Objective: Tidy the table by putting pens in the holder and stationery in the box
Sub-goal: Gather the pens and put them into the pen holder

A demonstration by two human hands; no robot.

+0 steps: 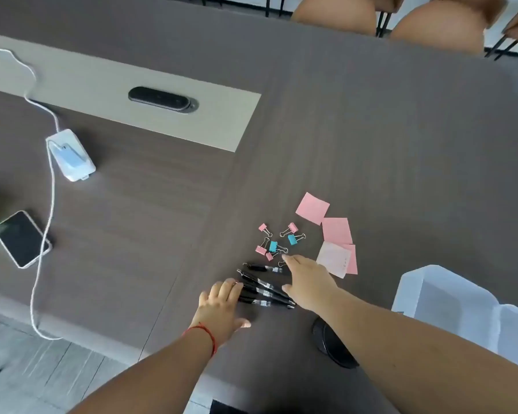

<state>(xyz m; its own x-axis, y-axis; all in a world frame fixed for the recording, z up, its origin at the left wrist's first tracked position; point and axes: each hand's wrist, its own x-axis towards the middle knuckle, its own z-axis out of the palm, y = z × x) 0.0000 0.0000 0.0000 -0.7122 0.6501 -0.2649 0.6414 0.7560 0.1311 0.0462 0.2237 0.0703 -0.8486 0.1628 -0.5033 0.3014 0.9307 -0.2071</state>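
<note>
Several black pens [263, 289] lie side by side on the dark wooden table [371, 144]. My left hand [222, 309] rests flat at their left ends, fingers spread and touching them. My right hand [307, 282] reaches over their right ends, fingers stretched toward the pink and blue binder clips [277, 242] just beyond. Pink sticky notes [332, 231] lie right of the clips. The translucent box [461, 306] stands open at the right. A black round pen holder [332, 345] shows partly under my right forearm.
A phone [21, 239] and a white charger [71, 155] with its cable [47, 234] lie at the left. A black cable port [160, 98] sits in the table's pale strip. Tan chairs [431, 25] stand at the far side. The table edge runs near my elbows.
</note>
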